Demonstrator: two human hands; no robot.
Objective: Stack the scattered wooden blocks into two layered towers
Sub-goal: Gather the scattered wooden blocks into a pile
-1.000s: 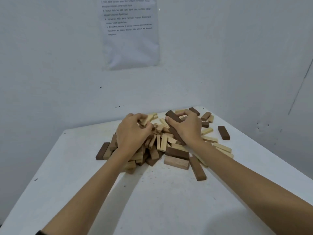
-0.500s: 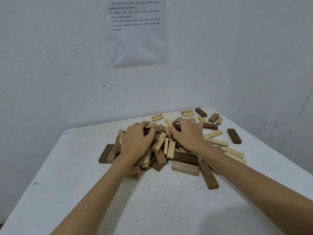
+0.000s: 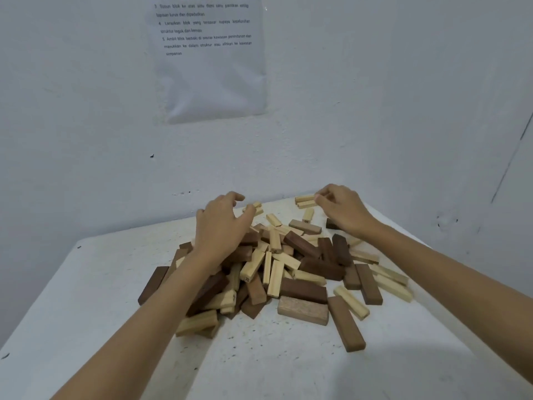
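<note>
Right hand (image 3: 343,210) moved back; pale blocks (image 3: 305,201) touch its grip's fingertips (image 3: 318,197).

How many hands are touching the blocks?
2. The left hand is over the far left of the pile of blocks. The right hand is at the table's far corner, touching a pale block. No other hand shows.

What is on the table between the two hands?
In the head view, a few loose pale blocks and one tan block lie on the white table between left hand and right hand.
</note>
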